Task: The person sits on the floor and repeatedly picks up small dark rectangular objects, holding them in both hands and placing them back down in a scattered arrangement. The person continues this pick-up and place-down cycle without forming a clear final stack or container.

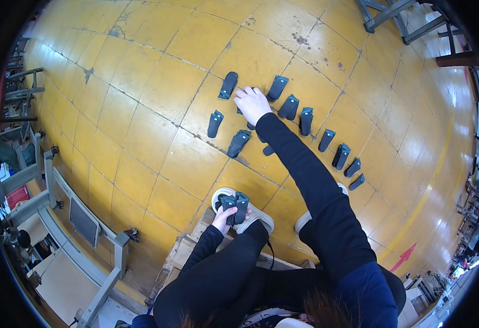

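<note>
My left hand [223, 218] is near my left knee, its fingers wrapped around a small bundle of dark, tongue-shaped pieces [240, 206] with small pale labels. My right arm reaches out over the floor. The right hand [253, 105] is bent down among the laid-out stacks, fingers curled together; what lies under the fingertips is mostly hidden. A dark stack [228, 85] lies just left of it, and another stack [278, 88] just right. Nearer to me are a stack [239, 144] and a narrow stack [215, 124]. My forearm partly covers other pieces.
Several more dark stacks [306, 121] run in a slanting row to the right, down to a small one [356, 181]. They lie on yellow floor tiles [190, 44]. A wooden pallet [182, 249] is beneath me. Metal frames [120, 254] stand at left, metal legs [392, 16] at upper right.
</note>
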### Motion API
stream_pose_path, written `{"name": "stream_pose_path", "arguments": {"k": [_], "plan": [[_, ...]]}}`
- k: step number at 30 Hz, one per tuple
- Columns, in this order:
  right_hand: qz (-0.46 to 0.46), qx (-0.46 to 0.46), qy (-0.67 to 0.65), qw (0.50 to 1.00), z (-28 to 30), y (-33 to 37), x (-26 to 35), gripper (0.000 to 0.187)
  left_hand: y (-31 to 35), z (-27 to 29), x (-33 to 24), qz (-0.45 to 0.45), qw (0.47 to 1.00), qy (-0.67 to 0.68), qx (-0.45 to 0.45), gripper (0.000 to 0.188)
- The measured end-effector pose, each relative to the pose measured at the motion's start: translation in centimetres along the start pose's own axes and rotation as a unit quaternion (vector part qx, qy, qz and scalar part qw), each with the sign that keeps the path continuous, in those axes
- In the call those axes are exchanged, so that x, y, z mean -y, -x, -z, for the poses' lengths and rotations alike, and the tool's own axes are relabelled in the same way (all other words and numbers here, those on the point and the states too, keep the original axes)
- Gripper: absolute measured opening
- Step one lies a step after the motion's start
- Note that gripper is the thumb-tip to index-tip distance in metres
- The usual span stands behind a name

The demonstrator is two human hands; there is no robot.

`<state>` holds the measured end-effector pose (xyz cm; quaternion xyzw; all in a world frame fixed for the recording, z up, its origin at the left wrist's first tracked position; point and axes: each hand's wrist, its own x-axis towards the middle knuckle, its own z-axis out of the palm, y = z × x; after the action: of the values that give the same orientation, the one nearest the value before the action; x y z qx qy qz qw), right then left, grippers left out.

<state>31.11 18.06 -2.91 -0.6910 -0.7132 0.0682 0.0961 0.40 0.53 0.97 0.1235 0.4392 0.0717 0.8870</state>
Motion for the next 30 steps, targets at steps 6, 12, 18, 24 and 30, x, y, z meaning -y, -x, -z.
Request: {"name": "stream_pose_path", "arguments": {"k": [6, 12, 18, 24, 30], "plan": [[0.086, 0.076, 0.032, 0.993, 0.5, -0.8, -2.1, 0.011, 0.0, 0.2, 0.1, -0.005, 1.0, -0.009, -0.008, 0.049], [0.069, 0.088, 0.03, 0.993, 0.2, -0.5, -3.3, 0.008, -0.1, 0.1, 0.1, -0.004, 1.0, -0.016, 0.002, 0.05], [-0.03, 0.142, -0.178, 0.973, 1.2, -0.5, -3.9, 0.027, 0.0, 0.2, 0.2, -0.012, 1.0, -0.013, -0.004, 0.049], [-0.319, -0.062, -0.403, 0.855, 0.4, 0.3, -2.4, 0.037, 0.1, 0.0, -0.1, -0.005, 1.0, -0.007, 0.002, 0.048], [-0.195, -0.131, -0.13, 0.963, 0.2, -0.4, -0.3, 0.044, 0.4, 0.2, -0.1, -0.007, 1.0, 0.0, -0.012, 0.047]]}}
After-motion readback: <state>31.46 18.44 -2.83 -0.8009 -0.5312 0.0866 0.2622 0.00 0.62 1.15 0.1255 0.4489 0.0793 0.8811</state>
